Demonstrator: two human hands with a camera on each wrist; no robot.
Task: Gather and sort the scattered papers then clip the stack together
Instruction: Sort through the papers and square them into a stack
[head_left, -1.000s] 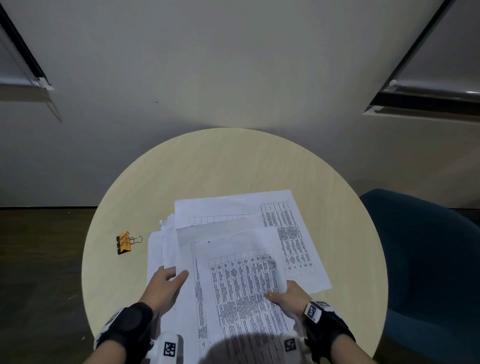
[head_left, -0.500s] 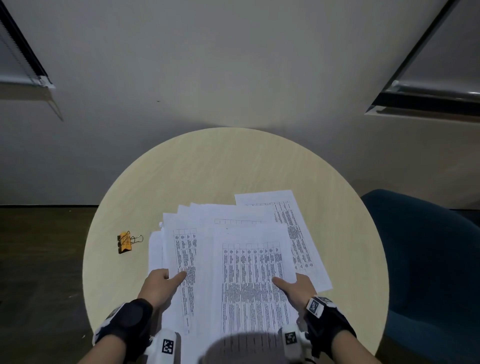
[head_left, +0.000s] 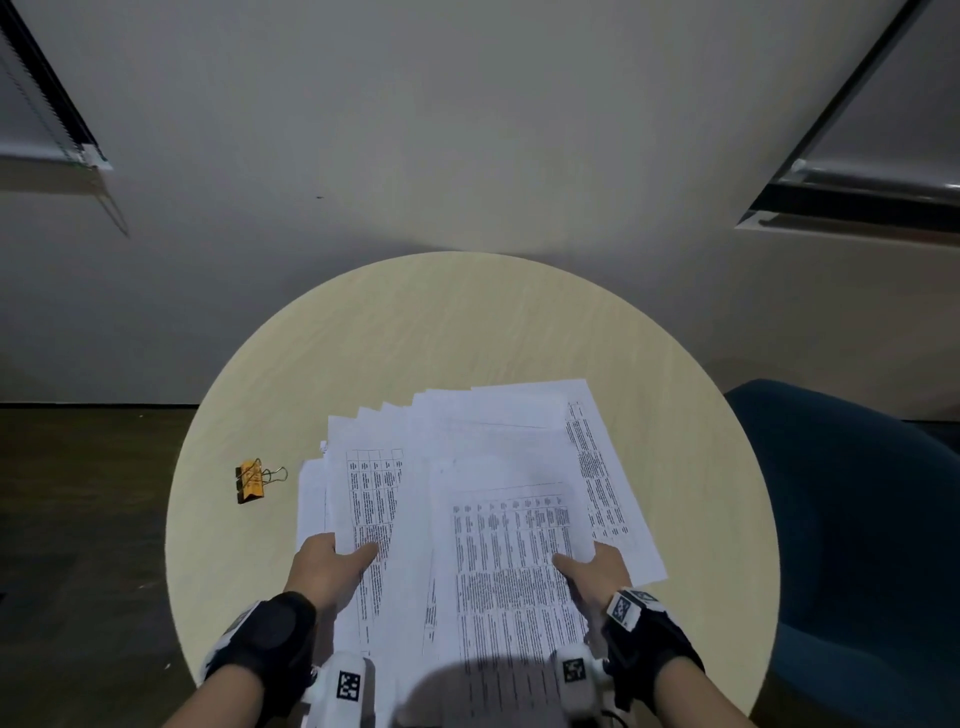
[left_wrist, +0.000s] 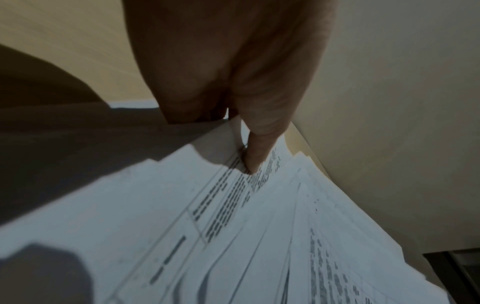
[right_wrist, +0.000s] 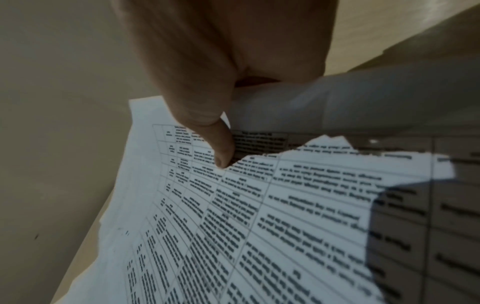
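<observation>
Head view: fanned papers (head_left: 483, 467) lengthwise away, left hand (head_left: 327, 566), right hand (head_left: 597, 571) pinching near edges.

Right hand (right_wrist: 228, 67) pinches printed papers (right_wrist: 259, 216), thumb on top sheet; table (right_wrist: 389, 35) beyond.

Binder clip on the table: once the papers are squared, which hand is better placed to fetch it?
Left, probably. The binder clip lies left of the papers, nearest the left hand. The right hand would have to cross the stack.
</observation>
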